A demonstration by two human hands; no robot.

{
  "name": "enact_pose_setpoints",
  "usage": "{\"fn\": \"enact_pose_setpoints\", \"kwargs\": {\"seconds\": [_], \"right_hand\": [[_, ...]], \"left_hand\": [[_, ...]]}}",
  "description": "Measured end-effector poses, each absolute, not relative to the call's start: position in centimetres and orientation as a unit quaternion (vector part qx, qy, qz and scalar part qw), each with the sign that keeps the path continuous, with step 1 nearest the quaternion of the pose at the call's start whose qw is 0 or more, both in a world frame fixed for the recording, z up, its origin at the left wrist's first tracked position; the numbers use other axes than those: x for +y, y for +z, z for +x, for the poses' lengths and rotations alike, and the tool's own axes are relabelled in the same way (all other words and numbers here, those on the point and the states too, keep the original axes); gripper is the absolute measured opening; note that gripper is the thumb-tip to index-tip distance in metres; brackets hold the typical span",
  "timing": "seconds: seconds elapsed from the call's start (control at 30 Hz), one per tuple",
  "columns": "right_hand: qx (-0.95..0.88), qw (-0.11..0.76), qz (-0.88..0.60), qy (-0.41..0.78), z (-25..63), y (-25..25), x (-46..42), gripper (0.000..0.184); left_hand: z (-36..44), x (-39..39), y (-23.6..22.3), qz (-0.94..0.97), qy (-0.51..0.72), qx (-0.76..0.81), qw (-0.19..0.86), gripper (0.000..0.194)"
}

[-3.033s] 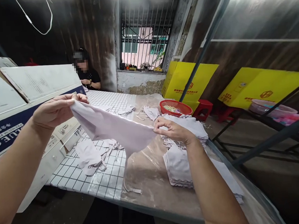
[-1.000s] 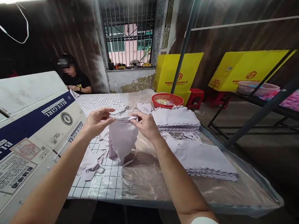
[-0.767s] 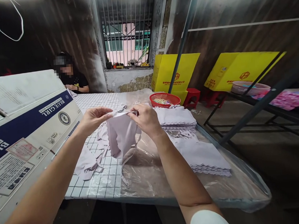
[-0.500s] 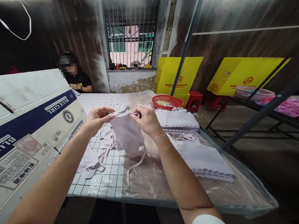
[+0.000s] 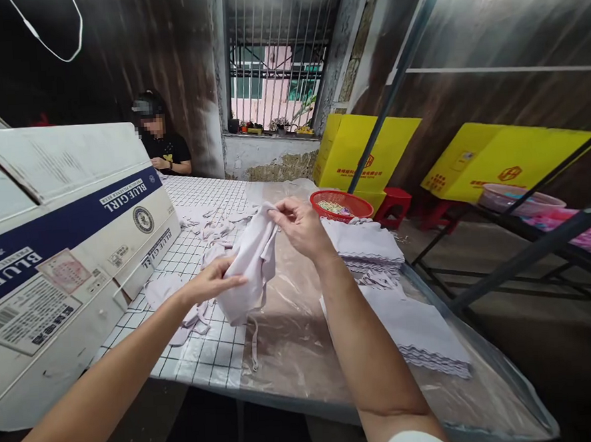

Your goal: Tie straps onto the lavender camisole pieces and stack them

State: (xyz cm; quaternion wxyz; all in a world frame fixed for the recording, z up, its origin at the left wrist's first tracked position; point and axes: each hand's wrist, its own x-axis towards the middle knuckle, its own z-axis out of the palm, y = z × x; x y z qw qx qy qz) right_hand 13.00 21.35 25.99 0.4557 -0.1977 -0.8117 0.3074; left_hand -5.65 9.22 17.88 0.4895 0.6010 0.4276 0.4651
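A pale lilac strappy garment (image 5: 251, 267) hangs bunched between my two hands above the table. My right hand (image 5: 300, 227) pinches its upper edge with thumb and fingertips. Lower down on its left side, my left hand (image 5: 214, 280) grips the cloth, thumb in front and the other fingers partly hidden behind. A thin strap (image 5: 254, 347) dangles below toward the plastic sheet. Crumpled lilac pieces (image 5: 165, 290) lie on the checked table cover just beyond and left of my left hand. Right of my right forearm are neat stacks of lilac cloth (image 5: 414, 320) with wavy edges.
A large white and blue carton (image 5: 75, 218) stands along the left side. Behind the stacks is a red plastic basket (image 5: 345, 208) with small pieces inside. A metal frame (image 5: 517, 241) rises at right. Another person (image 5: 168, 152) sits at the table's far left end.
The garment was stretched level between both hands by its top edge. My left hand has moved down onto its body, and the cloth is now folded and tilted. The view has shifted slightly.
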Motion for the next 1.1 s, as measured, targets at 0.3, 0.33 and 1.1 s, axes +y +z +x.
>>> {"fn": "enact_pose_setpoints", "kwargs": {"seconds": [0.3, 0.33, 1.1], "right_hand": [[-0.704, 0.51, -0.255, 0.424, 16.8, 25.2, 25.4, 0.035], [-0.7, 0.504, -0.258, 0.435, 16.8, 25.1, 25.3, 0.035], [-0.714, 0.353, -0.241, 0.555, 22.6, 25.0, 19.4, 0.047]], "left_hand": [[-10.7, 6.1, 20.5, 0.705, 0.358, 0.515, 0.33, 0.015], [-11.1, 6.2, 21.0, 0.71, 0.358, 0.53, 0.295, 0.015], [-15.8, 6.8, 24.2, 0.593, 0.413, 0.616, 0.314, 0.039]]}}
